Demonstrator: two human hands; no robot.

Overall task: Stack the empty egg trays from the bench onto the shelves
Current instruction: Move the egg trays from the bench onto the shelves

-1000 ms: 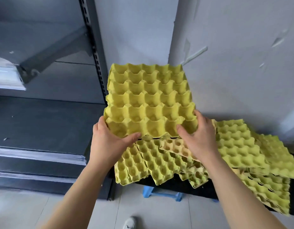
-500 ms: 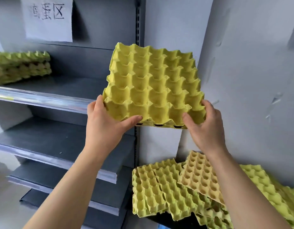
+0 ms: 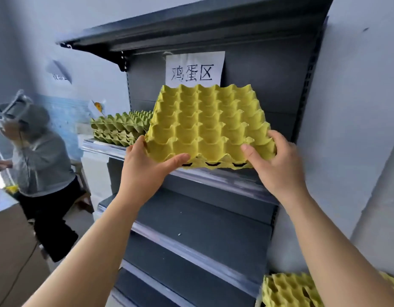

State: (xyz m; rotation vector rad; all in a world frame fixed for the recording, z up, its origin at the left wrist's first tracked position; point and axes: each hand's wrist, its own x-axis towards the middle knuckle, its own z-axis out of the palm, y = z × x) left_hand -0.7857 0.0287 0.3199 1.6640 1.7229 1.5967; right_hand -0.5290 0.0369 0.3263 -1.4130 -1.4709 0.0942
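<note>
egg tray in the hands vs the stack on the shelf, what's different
The held tray is single, gripped at its near edge by the left hand and right hand; the shelf stack is several nested trays. The held tray is tilted; the shelf stack lies flat. Both are yellow moulded cup trays.

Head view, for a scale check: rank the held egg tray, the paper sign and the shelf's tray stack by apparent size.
1. held egg tray, though nearest the camera.
2. paper sign and tray stack look alike; the stack is partly hidden, so unranked.

Matt pulp egg tray [image 3: 210, 120], metal shelves [image 3: 213, 220]
</note>
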